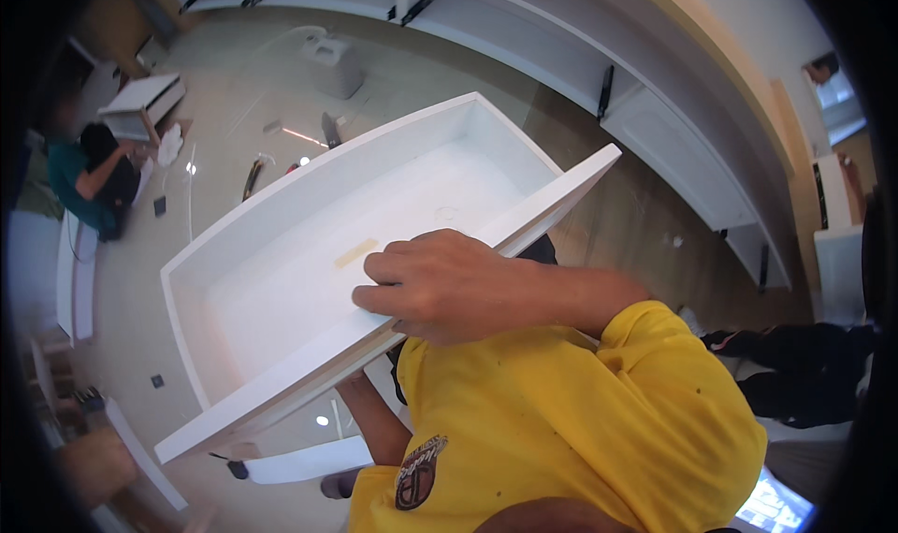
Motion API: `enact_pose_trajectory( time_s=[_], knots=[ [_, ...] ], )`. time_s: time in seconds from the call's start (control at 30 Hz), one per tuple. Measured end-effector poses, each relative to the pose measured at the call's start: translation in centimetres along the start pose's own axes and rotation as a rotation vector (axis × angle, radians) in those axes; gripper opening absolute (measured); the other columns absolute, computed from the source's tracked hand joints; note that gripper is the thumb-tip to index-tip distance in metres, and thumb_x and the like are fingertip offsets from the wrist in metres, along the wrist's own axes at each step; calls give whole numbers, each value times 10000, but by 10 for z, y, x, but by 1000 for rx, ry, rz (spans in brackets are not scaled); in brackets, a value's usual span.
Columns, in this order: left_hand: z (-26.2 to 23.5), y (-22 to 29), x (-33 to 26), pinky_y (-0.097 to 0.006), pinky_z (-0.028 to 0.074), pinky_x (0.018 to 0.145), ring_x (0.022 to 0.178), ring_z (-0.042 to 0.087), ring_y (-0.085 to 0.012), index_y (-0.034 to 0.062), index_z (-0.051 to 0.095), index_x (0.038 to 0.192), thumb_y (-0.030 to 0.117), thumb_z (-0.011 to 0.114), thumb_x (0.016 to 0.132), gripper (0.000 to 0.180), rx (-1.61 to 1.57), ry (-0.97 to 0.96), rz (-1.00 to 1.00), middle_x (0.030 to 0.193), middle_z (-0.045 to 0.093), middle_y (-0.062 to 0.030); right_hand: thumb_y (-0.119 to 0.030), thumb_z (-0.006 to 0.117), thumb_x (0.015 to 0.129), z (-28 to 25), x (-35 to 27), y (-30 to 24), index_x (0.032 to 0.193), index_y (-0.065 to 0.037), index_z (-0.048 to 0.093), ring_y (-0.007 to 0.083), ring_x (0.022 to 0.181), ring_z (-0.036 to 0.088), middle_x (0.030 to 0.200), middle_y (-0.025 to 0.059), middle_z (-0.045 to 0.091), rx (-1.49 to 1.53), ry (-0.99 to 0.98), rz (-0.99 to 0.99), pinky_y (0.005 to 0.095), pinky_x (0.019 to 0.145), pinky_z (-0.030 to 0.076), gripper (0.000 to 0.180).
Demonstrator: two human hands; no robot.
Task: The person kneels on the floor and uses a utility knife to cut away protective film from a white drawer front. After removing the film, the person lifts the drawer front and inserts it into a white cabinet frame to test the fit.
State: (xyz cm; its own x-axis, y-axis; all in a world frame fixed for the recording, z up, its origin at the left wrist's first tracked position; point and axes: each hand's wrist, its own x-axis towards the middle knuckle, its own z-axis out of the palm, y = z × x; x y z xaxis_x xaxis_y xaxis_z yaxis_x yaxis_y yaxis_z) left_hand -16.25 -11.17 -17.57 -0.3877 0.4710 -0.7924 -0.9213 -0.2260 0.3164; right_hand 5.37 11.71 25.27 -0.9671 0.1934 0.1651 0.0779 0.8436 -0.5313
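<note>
A white drawer (309, 217) is tilted in front of my body, its open inside facing up. Its long front panel (281, 388) runs along the side nearest me. My right hand (435, 285) is closed over the top edge of that panel, near its middle, with the fingers curled inward. Below the panel, my left hand (354, 386) reaches up under the drawer, and its fingers are hidden behind it. A short yellowish strip (356, 253) lies on the drawer's bottom, just beyond my right hand.
A long white cabinet frame (524, 51) with black slide rails curves across the back right. On the floor lie a white jerrycan (334, 65), a black-and-orange hand tool (253, 179) and a white board (304, 460). One person (89, 173) sits far left; dark-trousered legs (795, 360) show at right.
</note>
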Motion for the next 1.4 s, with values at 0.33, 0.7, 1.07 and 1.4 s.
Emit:
enact_pose_trajectory(
  time_s=[0.33,0.7,1.07,1.4],
  knots=[
    [114,-84,-35,-526,384,1145,1380,470,-399,24,363,1525,438,356,1081,607,87,-14,-82,1541,459,-175,-61,711,780,4,-133,83,926,10,629,311,915,643,932,132,597,11,221,194,427,776,546,182],
    [257,36,-55,-500,401,1124,1330,509,-369,-3,370,1494,486,385,1076,643,629,93,429,1494,503,-159,-152,770,778,-23,-151,186,1007,6,638,341,1019,642,1051,158,613,27,216,608,434,881,531,309],
    [524,12,-18,-387,475,1012,1193,622,-304,-4,615,1298,290,734,925,489,1491,-533,1159,1297,642,-173,-224,823,773,-9,-59,209,1083,18,665,364,937,657,1026,181,621,-95,231,958,441,826,545,425],
    [589,11,92,-437,490,1018,1175,648,-340,7,634,1295,438,759,836,642,2608,-556,1058,1273,666,-215,-302,741,885,-1,-18,218,1002,32,701,370,826,657,914,199,625,-93,335,1027,440,761,542,356]
  ],
)
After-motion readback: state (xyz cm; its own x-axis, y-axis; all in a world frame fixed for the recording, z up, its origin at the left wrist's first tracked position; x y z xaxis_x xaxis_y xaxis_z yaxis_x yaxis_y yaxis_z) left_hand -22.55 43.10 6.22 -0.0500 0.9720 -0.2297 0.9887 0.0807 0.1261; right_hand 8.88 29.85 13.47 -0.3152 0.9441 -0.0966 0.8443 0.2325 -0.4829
